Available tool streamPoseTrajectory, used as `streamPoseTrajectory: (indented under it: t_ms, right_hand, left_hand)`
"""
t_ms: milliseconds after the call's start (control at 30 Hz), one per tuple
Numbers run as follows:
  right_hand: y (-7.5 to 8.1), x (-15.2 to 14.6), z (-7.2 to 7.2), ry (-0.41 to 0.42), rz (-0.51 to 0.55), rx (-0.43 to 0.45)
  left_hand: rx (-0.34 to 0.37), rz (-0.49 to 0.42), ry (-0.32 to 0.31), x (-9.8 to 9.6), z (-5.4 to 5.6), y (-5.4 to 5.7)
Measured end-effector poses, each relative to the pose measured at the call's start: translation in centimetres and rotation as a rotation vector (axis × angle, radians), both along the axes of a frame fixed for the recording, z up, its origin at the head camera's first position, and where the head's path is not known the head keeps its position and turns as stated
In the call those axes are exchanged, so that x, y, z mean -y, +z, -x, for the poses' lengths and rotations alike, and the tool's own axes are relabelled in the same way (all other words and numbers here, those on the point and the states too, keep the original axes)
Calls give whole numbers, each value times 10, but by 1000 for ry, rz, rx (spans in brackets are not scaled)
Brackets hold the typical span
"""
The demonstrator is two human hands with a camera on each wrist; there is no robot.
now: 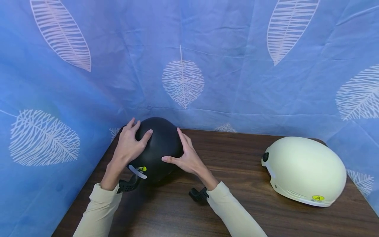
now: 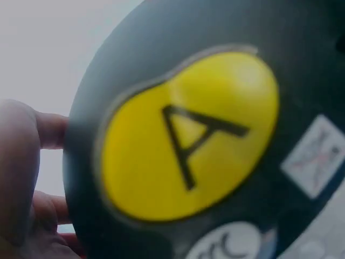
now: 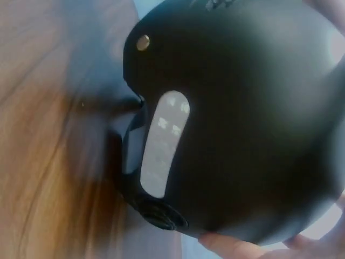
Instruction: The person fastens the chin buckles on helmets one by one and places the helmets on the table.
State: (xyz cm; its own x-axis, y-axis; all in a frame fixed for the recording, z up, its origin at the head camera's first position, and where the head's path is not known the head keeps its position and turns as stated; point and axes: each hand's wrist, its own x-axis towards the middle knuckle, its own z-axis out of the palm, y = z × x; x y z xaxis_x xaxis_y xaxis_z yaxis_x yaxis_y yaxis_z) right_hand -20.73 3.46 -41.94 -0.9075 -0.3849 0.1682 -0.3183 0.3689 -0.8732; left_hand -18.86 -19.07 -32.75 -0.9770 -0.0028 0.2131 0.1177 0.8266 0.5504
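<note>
Draped corner, room type unclear: blue cloth (image 1: 225, 85) with white leaves (image 1: 183, 80) on three sides, wood-grain table (image 1: 231, 158).

Single black helmet (image 1: 161, 144), matte and round-domed, at the far left part of a dark wood-grain table (image 1: 177, 207). Dome upward, rim toward the tabletop; contact with it impossible to tell. Held between two hands: left hand (image 1: 128, 144) spread over the left side, right hand (image 1: 189, 159) on the right side, thumbs on the dome. Near the rim, a yellow sticker (image 2: 191, 135) with a black letter A, beside a small white square label (image 2: 315, 156). On the side seen from the right wrist, a pale strip (image 3: 164, 145) with blurred marks, between a small metal rivet (image 3: 143, 43) and a round black knob (image 3: 159, 213).
</note>
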Motion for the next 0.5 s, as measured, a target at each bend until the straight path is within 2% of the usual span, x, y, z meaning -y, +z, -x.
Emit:
streamPoseTrajectory:
  t_ms: [200,400,500]
  right_hand:
    - [-2,-8,0,11,1,14]
    - [-3,-13,-2,8,34,-4]
    - [0,-16,-2,4,43,-25]
  left_hand:
    - [-61,35,-8,-3,0,-6]
    - [-24,40,-16,-4,-3,-10]
    - [-35,52,-23,-6,-4,-8]
